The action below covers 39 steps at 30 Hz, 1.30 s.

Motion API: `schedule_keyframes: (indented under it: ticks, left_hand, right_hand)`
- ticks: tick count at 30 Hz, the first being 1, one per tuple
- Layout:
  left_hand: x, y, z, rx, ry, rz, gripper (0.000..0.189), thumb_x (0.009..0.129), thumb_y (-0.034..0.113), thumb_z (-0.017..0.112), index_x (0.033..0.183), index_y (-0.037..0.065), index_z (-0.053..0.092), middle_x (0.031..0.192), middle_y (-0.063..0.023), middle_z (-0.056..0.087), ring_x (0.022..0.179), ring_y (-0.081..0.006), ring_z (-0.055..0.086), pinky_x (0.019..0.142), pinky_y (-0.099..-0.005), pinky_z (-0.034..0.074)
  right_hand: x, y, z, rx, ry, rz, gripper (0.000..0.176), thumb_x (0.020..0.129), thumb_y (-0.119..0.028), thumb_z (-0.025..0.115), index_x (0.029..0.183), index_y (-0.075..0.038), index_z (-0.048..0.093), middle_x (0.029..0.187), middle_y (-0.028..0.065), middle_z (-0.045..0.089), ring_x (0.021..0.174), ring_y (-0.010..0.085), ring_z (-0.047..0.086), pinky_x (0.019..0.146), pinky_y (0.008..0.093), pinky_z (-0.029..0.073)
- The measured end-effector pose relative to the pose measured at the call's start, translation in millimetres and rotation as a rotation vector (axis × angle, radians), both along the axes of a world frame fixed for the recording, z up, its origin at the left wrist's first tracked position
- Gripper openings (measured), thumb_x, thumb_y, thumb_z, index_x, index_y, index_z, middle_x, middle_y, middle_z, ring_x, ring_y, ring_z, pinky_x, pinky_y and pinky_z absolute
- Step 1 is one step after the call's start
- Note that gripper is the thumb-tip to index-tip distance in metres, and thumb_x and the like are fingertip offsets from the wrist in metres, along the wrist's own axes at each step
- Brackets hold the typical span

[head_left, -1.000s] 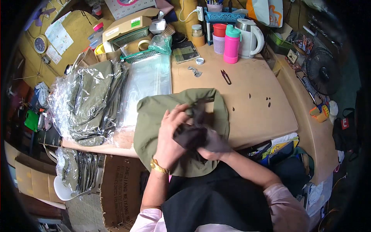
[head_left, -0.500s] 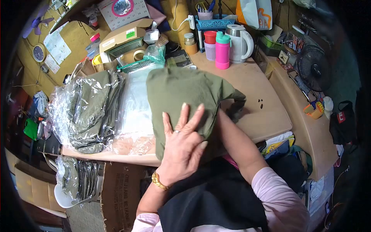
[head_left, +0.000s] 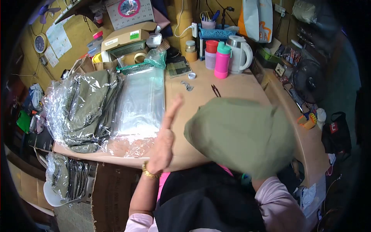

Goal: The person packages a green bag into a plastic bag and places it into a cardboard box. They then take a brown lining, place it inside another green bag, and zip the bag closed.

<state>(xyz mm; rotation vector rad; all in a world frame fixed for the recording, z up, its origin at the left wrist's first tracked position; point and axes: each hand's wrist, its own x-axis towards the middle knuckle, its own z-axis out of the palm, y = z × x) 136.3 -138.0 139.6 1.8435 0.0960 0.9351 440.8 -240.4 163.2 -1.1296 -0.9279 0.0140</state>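
The olive garment (head_left: 239,133) hangs blurred over the right hand, whose grip cannot be told. To its left, the left hand (head_left: 164,135) is spread open and empty. This is likely mid-fold, and the next move calls for laying the garment flat on the worktop (head_left: 232,87) below.

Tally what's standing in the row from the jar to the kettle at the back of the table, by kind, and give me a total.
jar: 1
red-lidded cup: 1
pink bottle: 1
electric kettle: 1
Total: 4

Evenly lit fisheye view, dark vignetted corners, motion-blurred centre.
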Motion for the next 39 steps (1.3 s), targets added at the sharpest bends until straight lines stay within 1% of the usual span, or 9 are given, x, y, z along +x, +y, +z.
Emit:
schedule_keyframes:
  ticks: [8, 10, 12, 18, 25, 28, 30, 36, 39]
  left_hand:
    - [29, -8, -11, 0.021, -0.038, -0.321, 0.086, 0.098, 0.067, 0.014, 0.146, 0.001, 0.042, 0.155, -0.0143, 0.038, 0.150, -0.0340, 0.017, 0.120, -0.0501, 0.000]
    - [31, -10, -21, -0.070, -0.084, -0.191, 0.084, 0.100, 0.065, 0.015, 0.139, -0.001, 0.051, 0.140, -0.0137, 0.054, 0.140, -0.0333, 0.040, 0.118, -0.0464, 0.019]
    - [34, 0, -49, -0.508, -0.144, -0.267, 0.084, 0.101, 0.064, 0.016, 0.111, -0.002, 0.066, 0.097, -0.0102, 0.068, 0.097, -0.0235, 0.064, 0.091, -0.0348, 0.045]
    - [52, 3, -69, -0.195, -0.042, -0.066, 0.080, 0.102, 0.064, 0.021, 0.069, 0.001, 0.059, 0.057, 0.0010, 0.049, 0.055, -0.0080, 0.042, 0.053, -0.0245, 0.031]
    - [64, 20, -115, -0.059, 0.060, 0.207, 0.045, 0.104, 0.038, 0.035, 0.099, 0.002, 0.061, 0.072, -0.0014, 0.056, 0.067, -0.0150, 0.051, 0.066, -0.0312, 0.042]
    - [4, 24, -51, -0.181, -0.220, 0.200, 0.055, 0.091, 0.027, 0.046, 0.141, 0.003, 0.043, 0.122, -0.0125, 0.053, 0.117, -0.0216, 0.050, 0.102, -0.0357, 0.039]
    - [-24, 22, -4, 0.350, -0.212, 0.164, 0.072, 0.081, 0.030, 0.063, 0.146, 0.007, 0.040, 0.142, -0.0199, 0.045, 0.135, -0.0342, 0.040, 0.110, -0.0460, 0.034]
    - [-8, -14, 112, 1.133, -0.268, 0.133, 0.028, 0.081, 0.036, 0.068, 0.105, 0.021, 0.073, 0.134, -0.0191, 0.057, 0.136, -0.0419, 0.041, 0.114, -0.0561, 0.026]
    - [24, -6, 148, 1.144, -0.230, 0.186, 0.019, 0.077, 0.020, 0.070, 0.094, 0.011, 0.068, 0.114, -0.0120, 0.068, 0.110, -0.0327, 0.061, 0.098, -0.0436, 0.045]
  right_hand:
    - [-36, -17, -53, -0.107, 0.105, 0.106, 0.046, 0.090, -0.025, 0.060, 0.133, -0.006, 0.054, 0.135, 0.0166, 0.055, 0.123, 0.0323, 0.054, 0.106, 0.0422, 0.042]
    - [-42, -19, -61, -0.122, 0.116, 0.129, 0.046, 0.091, -0.025, 0.060, 0.133, -0.006, 0.054, 0.135, 0.0166, 0.055, 0.123, 0.0322, 0.054, 0.106, 0.0421, 0.042]
    - [-47, -20, -68, -0.136, 0.130, 0.140, 0.046, 0.091, -0.025, 0.059, 0.133, -0.006, 0.054, 0.135, 0.0165, 0.055, 0.123, 0.0321, 0.054, 0.106, 0.0421, 0.042]
    - [-58, -21, -77, -0.160, 0.148, 0.160, 0.046, 0.091, -0.026, 0.059, 0.133, -0.007, 0.054, 0.136, 0.0164, 0.055, 0.124, 0.0318, 0.053, 0.107, 0.0418, 0.041]
    - [-62, -20, -79, -0.163, 0.161, 0.171, 0.046, 0.092, -0.027, 0.058, 0.133, -0.007, 0.053, 0.136, 0.0162, 0.054, 0.125, 0.0314, 0.052, 0.107, 0.0416, 0.040]
    - [-64, -19, -79, -0.168, 0.163, 0.178, 0.046, 0.092, -0.027, 0.058, 0.133, -0.007, 0.053, 0.136, 0.0162, 0.054, 0.125, 0.0313, 0.052, 0.108, 0.0415, 0.040]
    - [-65, -19, -80, -0.167, 0.170, 0.179, 0.046, 0.092, -0.028, 0.058, 0.133, -0.007, 0.053, 0.136, 0.0161, 0.054, 0.125, 0.0312, 0.052, 0.108, 0.0414, 0.040]
    - [-70, -17, -84, -0.180, 0.165, 0.185, 0.046, 0.092, -0.028, 0.057, 0.133, -0.007, 0.053, 0.137, 0.0160, 0.054, 0.126, 0.0309, 0.051, 0.108, 0.0412, 0.039]
    - [-70, -20, -82, -0.174, 0.168, 0.172, 0.046, 0.093, -0.029, 0.057, 0.133, -0.007, 0.053, 0.137, 0.0159, 0.054, 0.126, 0.0307, 0.051, 0.109, 0.0411, 0.039]
